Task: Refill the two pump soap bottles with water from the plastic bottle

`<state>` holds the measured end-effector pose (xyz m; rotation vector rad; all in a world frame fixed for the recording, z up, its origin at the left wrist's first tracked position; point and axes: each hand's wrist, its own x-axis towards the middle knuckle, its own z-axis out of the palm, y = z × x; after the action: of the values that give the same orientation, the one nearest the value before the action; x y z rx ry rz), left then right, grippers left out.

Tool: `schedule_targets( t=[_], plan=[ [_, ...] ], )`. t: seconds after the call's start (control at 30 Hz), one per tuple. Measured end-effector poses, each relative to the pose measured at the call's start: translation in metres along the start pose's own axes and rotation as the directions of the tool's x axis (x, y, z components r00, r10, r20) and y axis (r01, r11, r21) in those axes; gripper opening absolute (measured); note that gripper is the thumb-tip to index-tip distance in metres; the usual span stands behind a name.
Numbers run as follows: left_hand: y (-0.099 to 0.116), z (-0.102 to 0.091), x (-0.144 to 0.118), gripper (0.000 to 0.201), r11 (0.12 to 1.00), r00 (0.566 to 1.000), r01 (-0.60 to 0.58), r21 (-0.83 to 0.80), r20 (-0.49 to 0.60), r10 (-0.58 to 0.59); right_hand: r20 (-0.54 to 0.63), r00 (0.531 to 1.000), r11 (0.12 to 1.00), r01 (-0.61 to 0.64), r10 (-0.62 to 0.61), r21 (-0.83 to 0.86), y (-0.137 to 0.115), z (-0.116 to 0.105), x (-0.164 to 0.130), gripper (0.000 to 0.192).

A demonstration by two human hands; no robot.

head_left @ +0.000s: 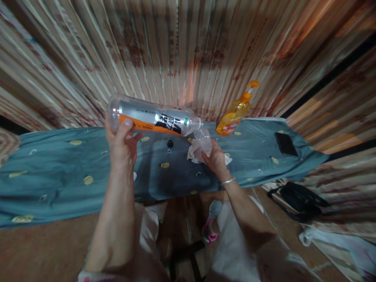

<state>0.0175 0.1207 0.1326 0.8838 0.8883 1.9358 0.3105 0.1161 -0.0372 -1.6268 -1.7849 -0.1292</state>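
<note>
Against the striped curtain, over the teal-clothed table (58,172), the left hand (120,145) has its grip closed round a capless plastic bottle (152,117) tipped toward the glass (205,139) and crumpled tissue (195,150) held in the right hand (216,158), so pouring looks barely begun.

Looks like room in home. I sit at low table (58,172) with blue-green cloth, little gold dots on it. Big striped curtain (188,51) hangs behind. Orange soap pump bottle (235,113) and black phone (285,144) on cloth. Black bag (299,199) on brown floor. My shoe (212,225) below.
</note>
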Motion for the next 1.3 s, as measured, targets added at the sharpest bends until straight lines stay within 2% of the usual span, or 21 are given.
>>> schedule_targets(
  t=[0.1, 0.3, 0.47, 0.67, 0.9, 1.1, 1.3],
  plan=[
    [-0.0009, -0.001, 0.0014, 0.06, 1.0, 1.0, -0.008, -0.012, -0.012, 0.008, -0.007, 1.0, 1.0, -0.009, 0.009, 0.001, -0.0001, -0.0003, 0.0002, 0.066],
    [-0.0003, -0.0037, 0.0023, 0.056, 0.999, 0.998, -0.008, 0.034, 0.059, 0.006, -0.01, 1.0, 1.0, 0.001, -0.001, -0.007, 0.0002, 0.0006, -0.0005, 0.067],
    [-0.0008, -0.0008, 0.0008, 0.057, 1.0, 1.0, -0.019, 0.009, 0.02, 0.019, -0.016, 1.0, 1.0, 0.006, -0.006, -0.015, -0.0002, 0.0003, -0.0007, 0.067],
    [-0.0009, -0.0026, 0.0021, 0.053, 0.999, 0.997, -0.028, 0.032, 0.069, 0.026, 0.001, 1.0, 1.0, 0.015, -0.015, -0.025, -0.0003, -0.0007, -0.0005, 0.067],
    [0.0013, 0.0005, 0.0008, 0.056, 1.0, 0.999, -0.029, 0.003, 0.032, 0.029, -0.015, 1.0, 1.0, 0.02, -0.021, -0.019, -0.0007, 0.0003, -0.0008, 0.064],
    [0.0019, 0.0003, 0.0, 0.051, 0.999, 0.998, -0.035, 0.017, 0.051, 0.034, -0.026, 0.999, 1.0, 0.027, -0.027, -0.016, 0.0004, 0.0024, -0.0002, 0.064],
    [0.0011, -0.0008, 0.0016, 0.056, 0.999, 0.997, -0.05, 0.004, 0.061, 0.049, -0.032, 0.999, 0.999, 0.031, -0.031, -0.019, 0.0011, 0.003, -0.0007, 0.066]
  ],
)
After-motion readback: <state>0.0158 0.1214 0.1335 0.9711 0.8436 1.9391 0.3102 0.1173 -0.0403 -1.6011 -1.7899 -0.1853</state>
